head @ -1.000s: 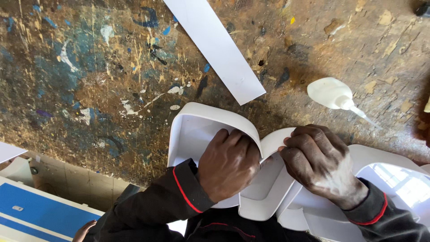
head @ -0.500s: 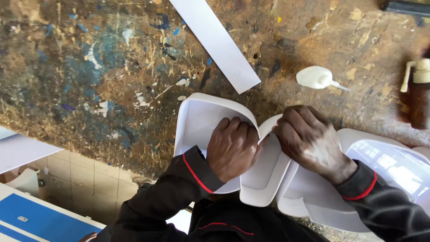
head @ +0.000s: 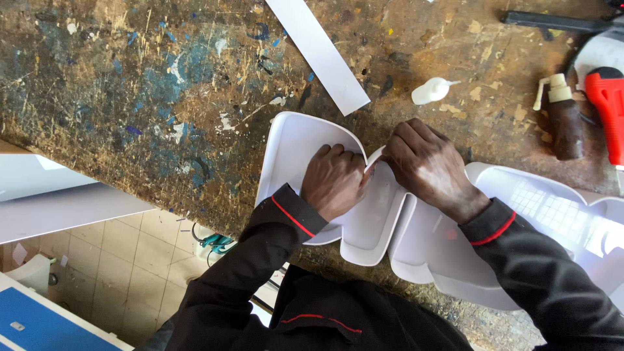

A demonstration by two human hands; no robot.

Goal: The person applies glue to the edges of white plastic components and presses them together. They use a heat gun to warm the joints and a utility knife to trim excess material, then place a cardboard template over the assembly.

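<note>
The surface (head: 162, 97) is rough, worn wood, heavily scarred and spattered with blue, white and yellow paint. At its near edge, toward 6 o'clock, lies the white formed shape (head: 299, 140): smooth, matte sheet plastic with a flat face and a thin upright rim bent in rounded curves, part of it overhanging the edge. A second white formed piece (head: 539, 205) of the same make sits at 4 o'clock, just beside it. A flat white strip (head: 318, 52), straight-edged and narrow, lies diagonally at 12 o'clock. At 2 o'clock stand a red tool (head: 606, 104), a dark bottle with a pale pump top (head: 564, 123) and a small white squeeze bottle (head: 430, 91) lying on its side.

Both arms wear black sleeves with red piping. The left hand (head: 335, 181) is clenched, knuckles up, pressing down on the shape beside its curved rim. The right hand (head: 429, 166) arches over, fingertips pinching the rim where it curls inward; the two hands are almost touching.
</note>
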